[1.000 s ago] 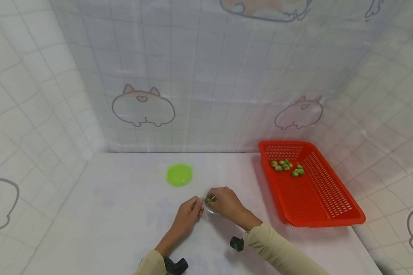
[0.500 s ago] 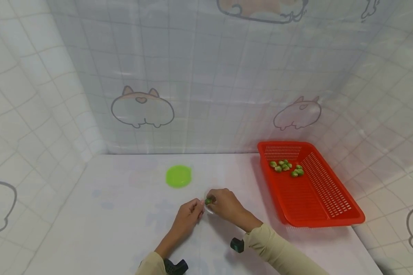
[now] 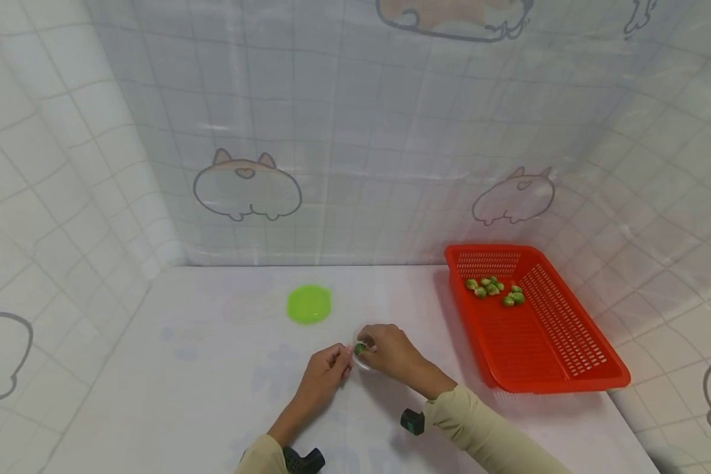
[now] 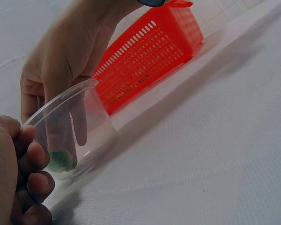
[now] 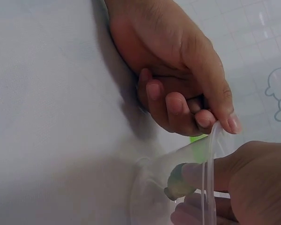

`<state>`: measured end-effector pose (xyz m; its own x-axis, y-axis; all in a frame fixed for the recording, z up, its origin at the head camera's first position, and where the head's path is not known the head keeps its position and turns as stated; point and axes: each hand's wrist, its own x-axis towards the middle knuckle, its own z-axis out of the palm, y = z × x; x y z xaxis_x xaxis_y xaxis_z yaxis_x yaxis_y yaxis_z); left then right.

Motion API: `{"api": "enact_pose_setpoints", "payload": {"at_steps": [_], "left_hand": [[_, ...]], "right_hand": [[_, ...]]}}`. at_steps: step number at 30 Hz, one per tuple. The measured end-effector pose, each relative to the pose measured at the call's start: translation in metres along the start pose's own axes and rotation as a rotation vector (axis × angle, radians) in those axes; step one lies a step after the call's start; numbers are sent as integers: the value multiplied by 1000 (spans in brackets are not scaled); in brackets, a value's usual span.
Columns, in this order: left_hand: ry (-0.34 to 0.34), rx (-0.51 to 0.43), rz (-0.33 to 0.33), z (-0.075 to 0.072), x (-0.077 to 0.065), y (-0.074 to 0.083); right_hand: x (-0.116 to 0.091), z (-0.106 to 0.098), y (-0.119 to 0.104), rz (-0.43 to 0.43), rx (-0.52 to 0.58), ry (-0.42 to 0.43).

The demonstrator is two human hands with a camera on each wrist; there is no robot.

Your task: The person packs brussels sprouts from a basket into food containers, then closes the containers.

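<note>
A clear plastic tub stands on the white-covered table, in front of me. My left hand pinches its rim between thumb and forefinger, the other fingers curled outside the wall. Reaching over the rim from the right, my right hand has its thumb and fingers down inside the tub. They hold a green Brussels sprout, low near the bottom. Through the clear wall in the left wrist view the sprout shows at the fingertips.
A red perforated basket stands at the right of the table, with several Brussels sprouts towards its back. A bright green, flat, round piece lies behind the tub. Patterned curtains enclose the back and sides.
The right hand's fingers have spread slightly and the sprout sits a little lower in view. The left hand keeps its grip on the rim.
</note>
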<state>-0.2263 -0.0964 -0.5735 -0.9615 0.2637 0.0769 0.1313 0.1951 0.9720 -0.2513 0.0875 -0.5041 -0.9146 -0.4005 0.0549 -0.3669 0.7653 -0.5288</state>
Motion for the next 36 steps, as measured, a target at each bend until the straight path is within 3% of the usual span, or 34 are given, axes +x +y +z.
{"api": "enact_pose_setpoints", "payload": {"at_steps": [7,14,19,29,36], "left_hand": [[-1,1,-8,-1,-1,2],[15,15,-7,0,0,-2],[13,4,-3,0,1,-2],[-4,-6,-18,-1,0,0],[-11,8,-33,-1,0,0]], "right_hand": [[-2,-9,-1,54,45,-31],[-5,-27,-1,41,92,-3],[-7,-40,5,82,134,-1],[-9,-69,29,119,184,108],[-15,-104,52,167,216,186]]}}
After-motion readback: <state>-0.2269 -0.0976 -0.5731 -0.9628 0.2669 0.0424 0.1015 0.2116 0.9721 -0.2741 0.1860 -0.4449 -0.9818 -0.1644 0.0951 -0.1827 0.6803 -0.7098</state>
